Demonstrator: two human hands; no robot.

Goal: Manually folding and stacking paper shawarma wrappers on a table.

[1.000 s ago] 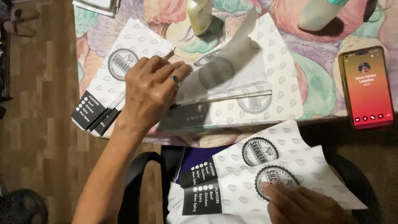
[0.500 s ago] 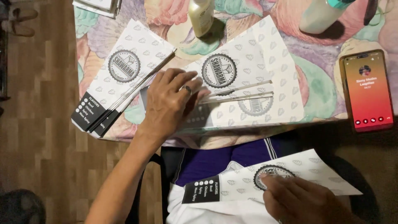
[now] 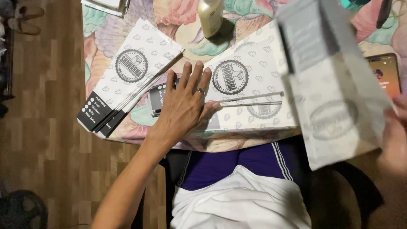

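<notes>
Nearest the camera, your right hand (image 3: 395, 140) sits blurred at the right edge, gripping a white paper bag (image 3: 335, 93) with a faint grey pattern and a round emblem; you hold it lifted above the tabletop edge, tilted, its upper end toward the far side, and motion blur hides just how the fingers close on it. Below, your lap shows purple shorts (image 3: 237, 163) and a white garment (image 3: 241, 199). Further out, your left hand (image 3: 184, 106) lies flat with its fingers spread wide, a ring on one finger, pressing on the near stack of matching flat bags (image 3: 250, 89) on the floral tabletop (image 3: 106, 72). Left of that hand, a second fanned stack of bags (image 3: 129, 78) lies diagonally, its black ends near the tabletop edge. A phone (image 3: 386, 74) with a lit screen peeks out beyond the lifted bag on the right. At the far edge stands a pale bottle (image 3: 210, 17).
</notes>
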